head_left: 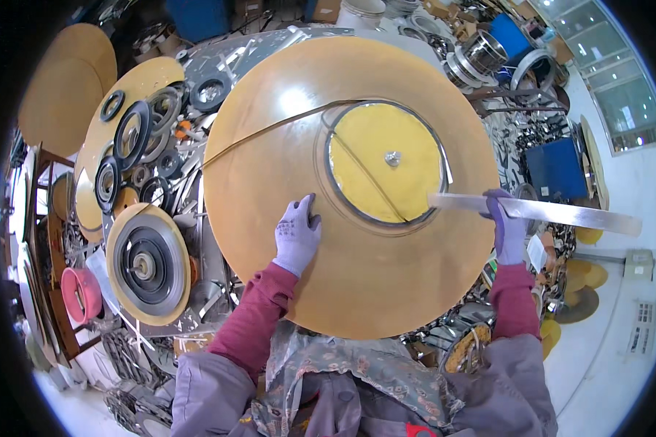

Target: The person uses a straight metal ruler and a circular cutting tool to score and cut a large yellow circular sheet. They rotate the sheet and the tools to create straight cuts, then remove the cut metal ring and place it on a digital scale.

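Note:
A large round tan disc [386, 284] fills the middle of the view. Near its centre lies a yellow disc [372, 160] with a dark rim and a small silvery lump [392, 158] on it. My left hand [297, 237], in a pale lilac glove, rests on the left part of the tan disc, fingers lying on the surface with nothing in them. At the disc's right edge, my gloved right hand [509, 226] is closed around a long, shiny metal strip [561, 212]. One end of that strip reaches the yellow disc's rim; the other sticks out rightward.
A thin brown strip [270, 131] crosses the tan disc. To its left are a smaller disc with a grey ringed centre [147, 264], black rings [133, 135] and metal scraps. Stacked metal rings [481, 58] and a blue bin [555, 169] stand right. A pink tub [81, 295] sits left.

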Demonstrator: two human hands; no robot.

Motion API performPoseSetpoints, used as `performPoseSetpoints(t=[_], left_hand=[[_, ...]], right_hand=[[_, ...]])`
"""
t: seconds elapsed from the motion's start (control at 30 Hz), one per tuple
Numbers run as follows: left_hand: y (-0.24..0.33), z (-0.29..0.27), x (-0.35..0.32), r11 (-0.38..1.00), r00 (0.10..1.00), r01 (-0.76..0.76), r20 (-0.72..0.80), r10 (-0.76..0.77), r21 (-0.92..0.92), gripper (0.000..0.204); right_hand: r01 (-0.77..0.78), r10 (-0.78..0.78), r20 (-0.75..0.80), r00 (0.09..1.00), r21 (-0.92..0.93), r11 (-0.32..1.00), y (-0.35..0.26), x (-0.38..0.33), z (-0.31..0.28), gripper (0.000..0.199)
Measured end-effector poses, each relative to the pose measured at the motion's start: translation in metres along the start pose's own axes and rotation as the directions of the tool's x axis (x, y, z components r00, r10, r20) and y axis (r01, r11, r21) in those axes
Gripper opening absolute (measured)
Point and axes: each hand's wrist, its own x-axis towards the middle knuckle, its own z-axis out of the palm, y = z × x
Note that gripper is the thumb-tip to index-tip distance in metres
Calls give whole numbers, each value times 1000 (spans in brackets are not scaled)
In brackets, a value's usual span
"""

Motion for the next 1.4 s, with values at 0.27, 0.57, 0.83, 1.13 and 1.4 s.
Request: performPoseSetpoints(t=[0.27, 0.57, 0.83, 1.13, 1.4], left_hand=[[-19, -26, -17, 989, 990, 45, -136, -25, 142, 49], [-34, -9, -33, 996, 949, -50, -306, 69, 69, 59], [-27, 0, -49, 997, 957, 13, -290, 11, 79, 61], [-20, 8, -56, 992, 957, 32, -292, 5, 121, 62], [-17, 7, -55, 989, 969, 35, -247, 2, 146, 62]], right_hand=[[40, 191, 583, 790, -360, 932, -69, -22, 72, 16], [468, -195, 843, 502, -75, 880, -119, 75, 257, 19], [400, -300, 532, 792, -81, 913, -96, 237, 252, 28], [271, -248, 114, 962, -285, 920, 1, 246, 54, 24], [31, -36, -45, 998, -100, 994, 18, 83, -23, 26]])
